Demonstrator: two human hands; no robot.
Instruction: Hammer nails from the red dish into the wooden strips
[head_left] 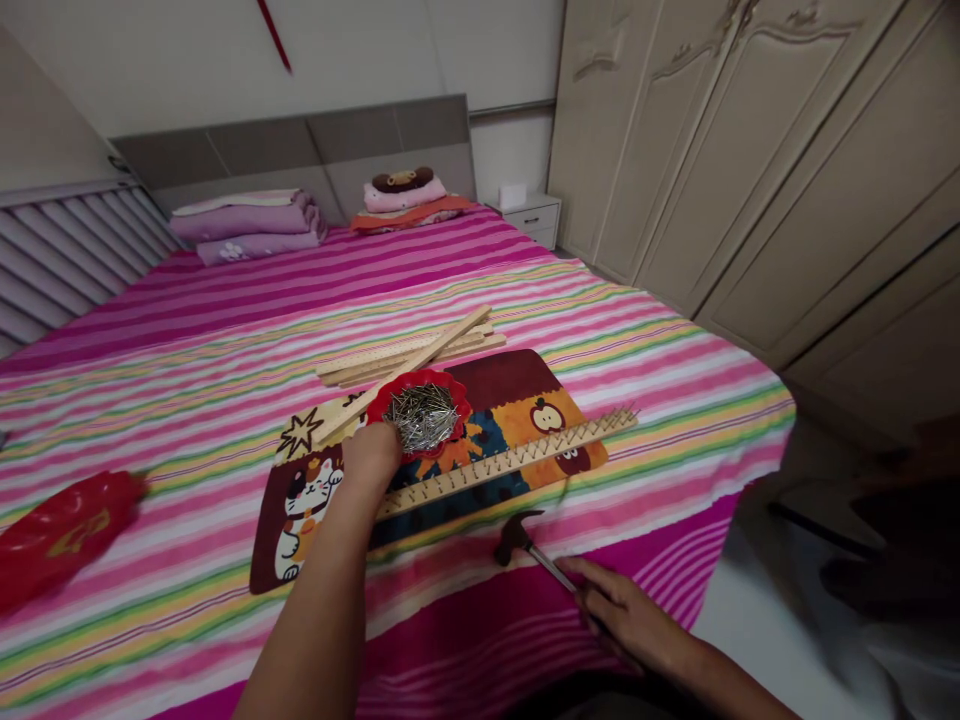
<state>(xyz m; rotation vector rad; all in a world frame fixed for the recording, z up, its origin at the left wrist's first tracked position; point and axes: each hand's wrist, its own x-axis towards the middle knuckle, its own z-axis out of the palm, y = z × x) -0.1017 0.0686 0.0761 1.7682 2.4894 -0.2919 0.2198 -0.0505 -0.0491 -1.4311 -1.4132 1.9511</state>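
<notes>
My left hand (371,455) reaches forward, its fingers curled at the near rim of a red scalloped dish (453,392) heaped with small metal nails (424,415). What the fingers pinch is hidden. My right hand (626,615) is closed round the handle of a hammer (525,545), whose dark head rests on the bed. Just beyond the hammer a wooden strip (510,460) studded with a row of nails lies across a colourful patchwork mat (300,500).
Several more wooden strips (409,350) lie stacked behind the dish. A red bag (60,530) sits at the left on the striped bedsheet (225,330). Folded bedding (247,225) and a headboard lie beyond. A beige wardrobe (750,150) stands on the right, with floor beside the bed.
</notes>
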